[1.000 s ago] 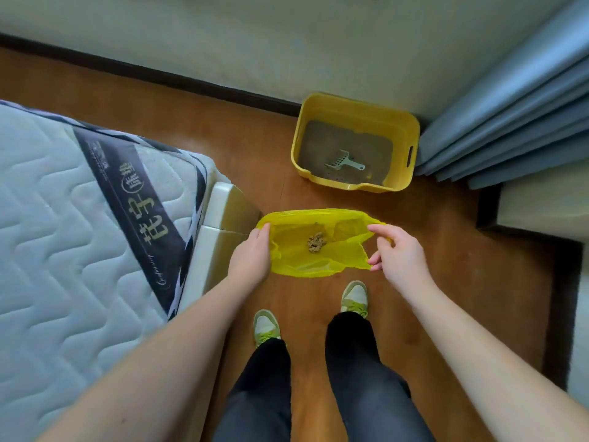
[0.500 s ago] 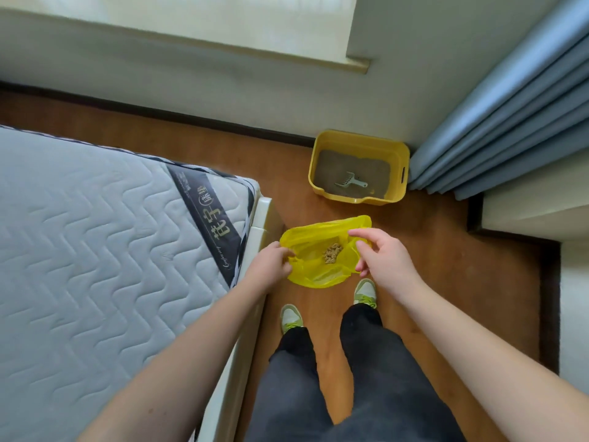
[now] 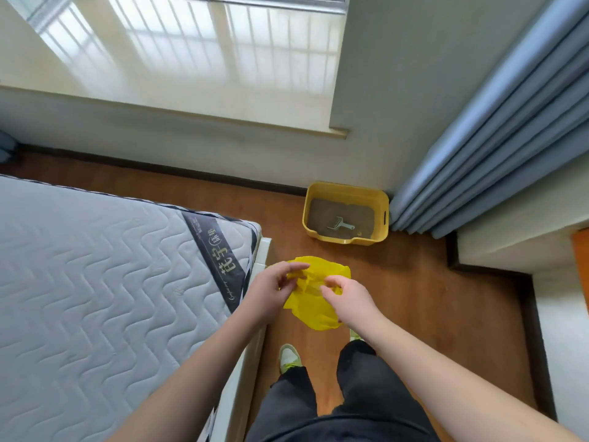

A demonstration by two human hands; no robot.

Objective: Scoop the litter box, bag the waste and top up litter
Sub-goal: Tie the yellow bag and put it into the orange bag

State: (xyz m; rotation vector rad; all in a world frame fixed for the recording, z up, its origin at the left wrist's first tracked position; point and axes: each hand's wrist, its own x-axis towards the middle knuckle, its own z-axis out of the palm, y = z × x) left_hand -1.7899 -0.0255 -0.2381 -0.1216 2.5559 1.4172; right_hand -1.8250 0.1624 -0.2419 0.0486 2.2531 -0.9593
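Both hands pinch the yellow bag (image 3: 314,301) above the floor; the left hand (image 3: 273,293) and right hand (image 3: 345,298) bunch its crumpled top; the scoop (image 3: 339,223) lies in the box (image 3: 345,240).

Quilted mattress (image 3: 95,282) at left, grey curtain (image 3: 497,148) at right, window (image 3: 197,43) above.

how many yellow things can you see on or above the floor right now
2. The yellow bag is bunched between the left hand and right hand; the yellow litter box sits on the floor by the wall, beside the curtain.
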